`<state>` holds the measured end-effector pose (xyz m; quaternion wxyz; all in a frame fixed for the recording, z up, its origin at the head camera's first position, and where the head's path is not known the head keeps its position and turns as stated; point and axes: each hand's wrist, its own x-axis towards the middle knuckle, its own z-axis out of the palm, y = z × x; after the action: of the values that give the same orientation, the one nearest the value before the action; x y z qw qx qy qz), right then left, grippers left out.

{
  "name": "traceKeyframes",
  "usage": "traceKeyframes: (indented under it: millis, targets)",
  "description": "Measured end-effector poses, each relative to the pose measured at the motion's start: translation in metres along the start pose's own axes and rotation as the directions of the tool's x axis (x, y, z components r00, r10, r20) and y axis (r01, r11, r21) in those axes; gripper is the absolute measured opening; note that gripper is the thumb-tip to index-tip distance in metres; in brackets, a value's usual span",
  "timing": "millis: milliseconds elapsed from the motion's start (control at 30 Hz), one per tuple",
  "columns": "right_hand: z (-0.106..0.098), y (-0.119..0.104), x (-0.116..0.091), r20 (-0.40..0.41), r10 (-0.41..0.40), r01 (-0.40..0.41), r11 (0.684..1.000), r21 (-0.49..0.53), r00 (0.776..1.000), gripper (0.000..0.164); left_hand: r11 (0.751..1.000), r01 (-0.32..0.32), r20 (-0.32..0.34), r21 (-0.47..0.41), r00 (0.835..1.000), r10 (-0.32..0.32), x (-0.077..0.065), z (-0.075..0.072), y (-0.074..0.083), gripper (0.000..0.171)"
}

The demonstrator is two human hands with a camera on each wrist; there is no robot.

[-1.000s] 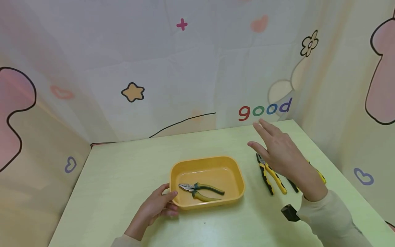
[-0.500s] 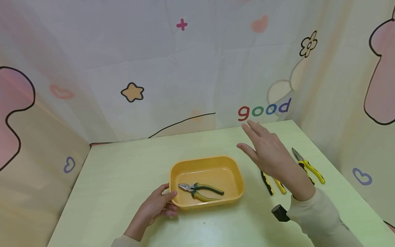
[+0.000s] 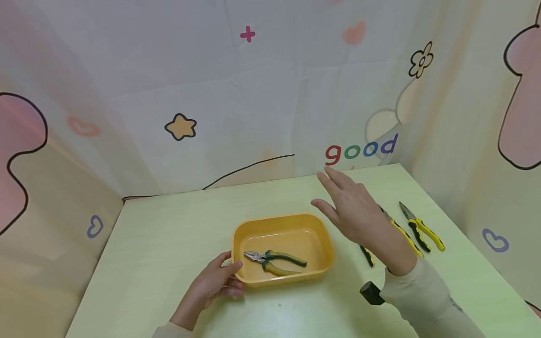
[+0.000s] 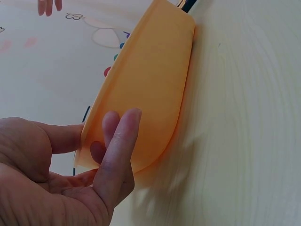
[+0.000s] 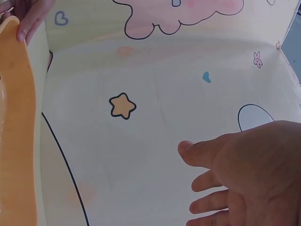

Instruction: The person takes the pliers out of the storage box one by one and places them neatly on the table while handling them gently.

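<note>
In the head view my left hand grips the left end of a yellow-orange plastic tray, thumb over the rim. The left wrist view shows the same thumb on the rim and the fingers against the outer wall. Combination pliers with green-and-yellow handles lie inside the tray, their head pointing left. Up and right of the tray, my right hand is raised above the table, fingers extended and holding nothing. In the right wrist view its thumb stands apart from the fingers.
On the table's right side lie needle-nose pliers with yellow-and-black handles. Beside them, more pliers are partly covered by my right forearm, and a black handle shows left of it. Printed cloth walls enclose the table.
My right hand has drifted left toward the tray, still raised, uncovering more of the pliers at the right. The left hand, the tray and the pliers in it have stayed put.
</note>
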<state>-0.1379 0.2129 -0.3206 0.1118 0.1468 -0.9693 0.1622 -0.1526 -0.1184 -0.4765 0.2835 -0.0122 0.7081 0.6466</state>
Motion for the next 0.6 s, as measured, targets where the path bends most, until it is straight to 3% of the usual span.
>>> traceKeyframes:
  millis: [600]
  targets:
    - [0.011, -0.026, 0.008, -0.01, -0.027, 0.026, 0.999, -0.027, 1.0, 0.067, 1.0, 0.005, 0.0, -0.004, 1.0, -0.005, -0.001, 0.0, 0.001, 0.065]
